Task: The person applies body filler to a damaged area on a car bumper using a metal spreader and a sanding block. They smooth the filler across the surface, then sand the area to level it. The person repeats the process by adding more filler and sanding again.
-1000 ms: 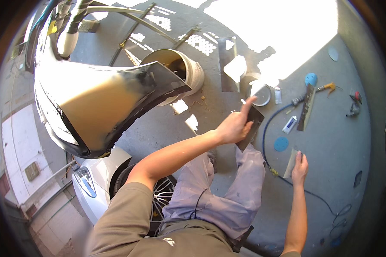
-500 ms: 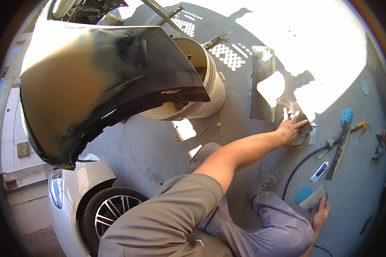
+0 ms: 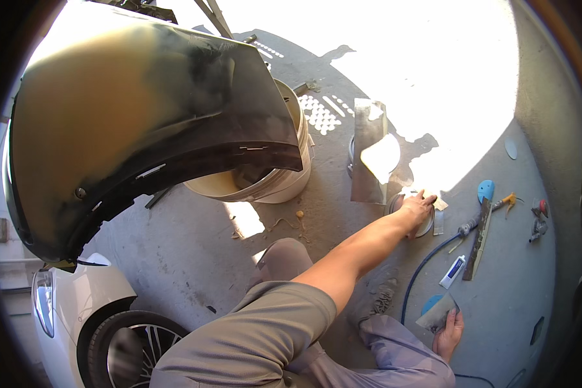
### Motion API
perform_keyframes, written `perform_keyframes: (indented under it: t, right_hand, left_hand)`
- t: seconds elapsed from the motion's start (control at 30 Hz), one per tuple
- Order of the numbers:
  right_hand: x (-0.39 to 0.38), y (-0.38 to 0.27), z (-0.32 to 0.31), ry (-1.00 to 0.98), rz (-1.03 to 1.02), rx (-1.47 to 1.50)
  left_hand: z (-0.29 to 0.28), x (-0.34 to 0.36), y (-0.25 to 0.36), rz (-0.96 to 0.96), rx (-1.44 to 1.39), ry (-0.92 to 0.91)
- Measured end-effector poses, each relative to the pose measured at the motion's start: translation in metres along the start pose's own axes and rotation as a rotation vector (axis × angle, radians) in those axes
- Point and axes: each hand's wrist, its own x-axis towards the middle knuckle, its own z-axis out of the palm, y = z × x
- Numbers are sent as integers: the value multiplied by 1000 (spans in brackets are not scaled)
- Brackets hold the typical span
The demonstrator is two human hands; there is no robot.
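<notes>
My left hand reaches out over a round tin, fingers curved around something sunlit that I cannot make out. Low on the right, my right hand grips a thin grey rectangular plate, held over a blue sanding disc. A white tube lies above it. Nearby are a long dark strip, another blue disc and a black hose. A long dark sheet lies on another tin left of my left hand.
A dark, partly tan car panel hangs at upper left over a large bucket. A white car's front and wheel are at lower left. Small air tools lie at right on the grey floor, beside a wall.
My left hand reached forward to the tin; its spread fingers are now more curved, and the dark piece under them is in sunlight. My right hand stays low with its plate. The view shifted.
</notes>
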Motion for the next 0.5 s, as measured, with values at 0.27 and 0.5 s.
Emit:
perform_keyframes:
  t: [0.27, 0.5]
  right_hand:
    - [25, -5, 32, 91, 85, 270]
    - [53, -3, 65, 128, 143, 388]
  left_hand:
    - [8, -49, 21, 45, -19, -44]
    - [20, -83, -14, 216, -365, 321]
